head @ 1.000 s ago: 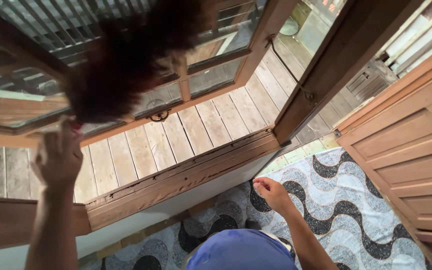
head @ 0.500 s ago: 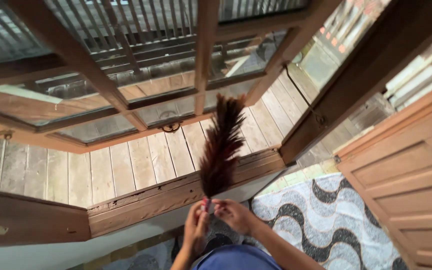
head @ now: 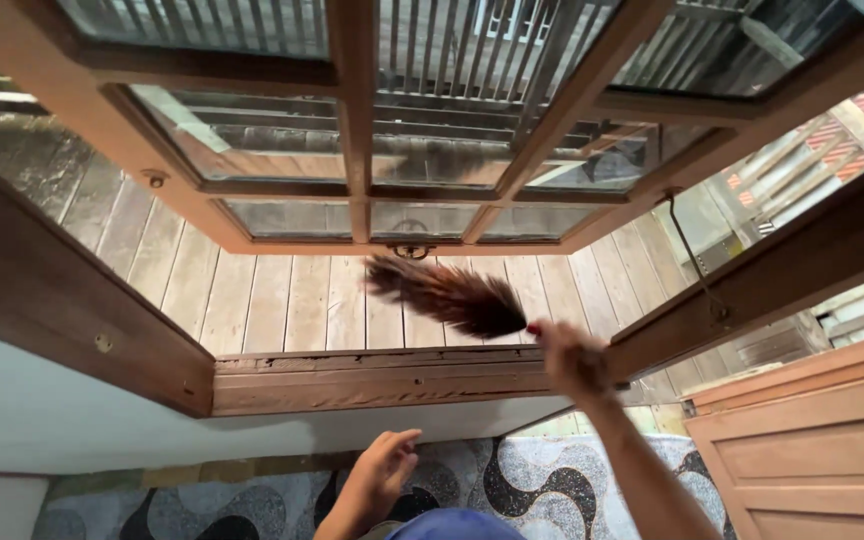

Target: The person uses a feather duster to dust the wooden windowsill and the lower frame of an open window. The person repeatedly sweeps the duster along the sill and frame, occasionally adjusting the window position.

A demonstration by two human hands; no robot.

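My right hand (head: pixel 574 358) grips the handle of a dark brown feather duster (head: pixel 449 293). The feathers point left and lie just above the wooden window sill (head: pixel 382 378), over the plank decking outside. My left hand (head: pixel 379 477) hangs lower, near my body, with fingers apart and nothing in it. It is over the patterned floor, below the sill.
An open wooden window sash with glass panes (head: pixel 352 150) swings outward above the decking (head: pixel 272 300). A wooden frame post (head: pixel 782 270) with a metal hook stands at right. A panelled wooden cabinet (head: pixel 812 450) is at lower right. The floor (head: pixel 542 490) has a black-and-white wave pattern.
Both hands were together on the upright duster. Now my right hand alone holds it, raised to the sill with feathers pointing left, and my left hand has dropped free.
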